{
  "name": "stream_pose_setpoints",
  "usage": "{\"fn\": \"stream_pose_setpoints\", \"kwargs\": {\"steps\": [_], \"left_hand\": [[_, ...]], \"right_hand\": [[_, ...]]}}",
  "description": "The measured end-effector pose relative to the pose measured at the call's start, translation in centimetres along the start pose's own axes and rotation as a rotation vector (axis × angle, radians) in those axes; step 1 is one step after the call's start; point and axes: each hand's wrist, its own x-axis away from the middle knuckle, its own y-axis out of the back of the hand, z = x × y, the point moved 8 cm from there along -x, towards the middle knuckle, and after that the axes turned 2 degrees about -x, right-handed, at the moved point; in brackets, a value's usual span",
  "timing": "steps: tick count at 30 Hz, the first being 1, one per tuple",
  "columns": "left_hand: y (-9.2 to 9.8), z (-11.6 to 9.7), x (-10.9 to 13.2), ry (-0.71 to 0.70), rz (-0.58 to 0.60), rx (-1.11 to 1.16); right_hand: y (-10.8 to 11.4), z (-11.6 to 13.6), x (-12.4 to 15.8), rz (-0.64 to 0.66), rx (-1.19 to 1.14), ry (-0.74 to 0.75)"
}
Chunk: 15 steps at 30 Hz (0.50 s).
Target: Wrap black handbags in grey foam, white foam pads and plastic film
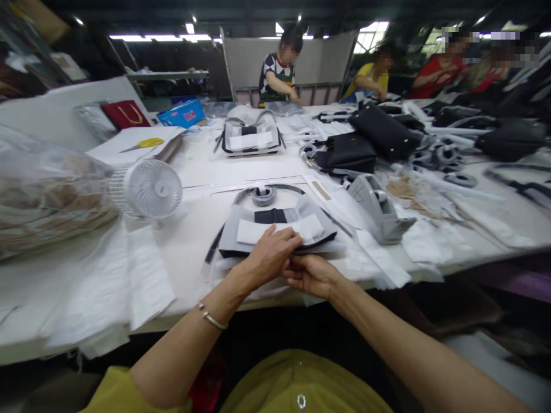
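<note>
A black handbag (228, 245) lies flat at the table's near edge, with pale grey wrapping and a folded white paper strip (252, 231) on top. My left hand (273, 252) is closed over the bag's near edge, its fingers resting on the white strip. Just to the right and lower, my right hand (312, 275) has its fingers curled at the same edge, thumb side up; the fingertips are partly hidden. Behind the bag are its wrapped handle and a coiled, wrapped strap (263, 196).
A white fan (152, 189) and a bulging plastic bag (51, 192) stand left. A grey tape dispenser (379, 212) is at right, before black handbags (383, 135). Farther back are another wrapped bag (249, 137), yellow scissors (148, 143), a blue box (183, 115) and several people.
</note>
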Motion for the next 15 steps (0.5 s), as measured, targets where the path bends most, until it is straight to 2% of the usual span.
{"fn": "stream_pose_setpoints", "kwargs": {"steps": [10,15], "left_hand": [[-0.3,0.3,-0.1,-0.009,-0.056,0.000],[-1.1,0.6,0.5,-0.028,-0.162,0.006]], "right_hand": [[-0.6,-0.1,-0.4,0.025,0.031,0.008],[-0.7,0.2,1.7,0.025,0.204,0.007]]}}
